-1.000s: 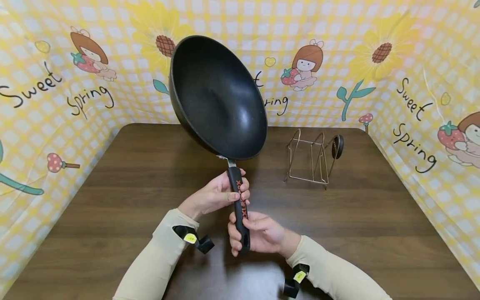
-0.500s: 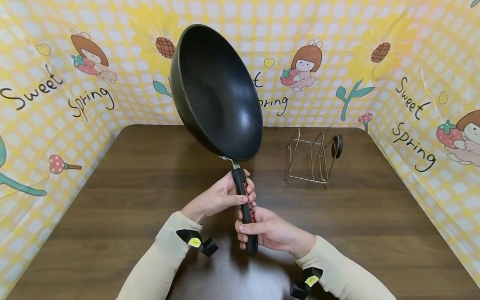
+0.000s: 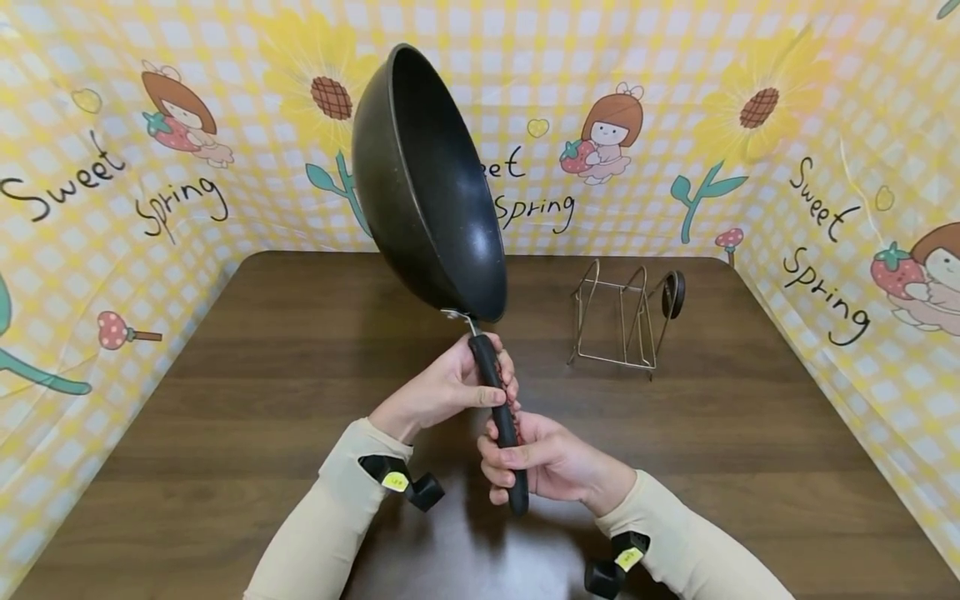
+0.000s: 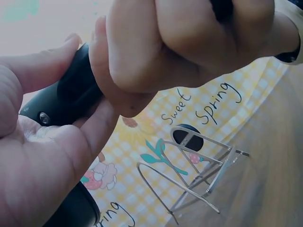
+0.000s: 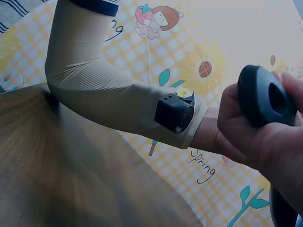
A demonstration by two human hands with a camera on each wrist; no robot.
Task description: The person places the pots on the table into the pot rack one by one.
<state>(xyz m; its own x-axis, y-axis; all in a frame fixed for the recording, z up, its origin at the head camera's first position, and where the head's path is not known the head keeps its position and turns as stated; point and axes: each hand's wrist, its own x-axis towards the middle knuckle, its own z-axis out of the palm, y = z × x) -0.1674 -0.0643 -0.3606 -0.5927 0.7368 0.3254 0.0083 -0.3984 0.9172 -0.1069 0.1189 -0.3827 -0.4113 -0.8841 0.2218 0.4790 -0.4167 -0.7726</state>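
Note:
A deep black wok (image 3: 397,183) is held up above the table, tilted, its bowl at the top and its hollow side turned to the right in the head view. My left hand (image 3: 450,383) grips the black handle (image 3: 491,375) just below the metal neck, thumb across it. Lower down, my right hand (image 3: 547,458) holds the same handle near its end, fingers curled round it. The handle's end with its hanging hole (image 5: 270,97) pokes out of the right hand in the right wrist view. In the left wrist view, the fingers of both hands wrap the handle (image 4: 66,94).
A wire rack (image 3: 618,321) with a round black disc (image 3: 673,293) at its right side stands on the brown wooden table (image 3: 262,400), right of the wok. A yellow checked cloth (image 3: 465,25) with printed figures walls the table at the back and sides.
The wok has turned about its handle, so its hollow faces further right and more of its outer side shows. Both hands have shifted slightly right with the handle.

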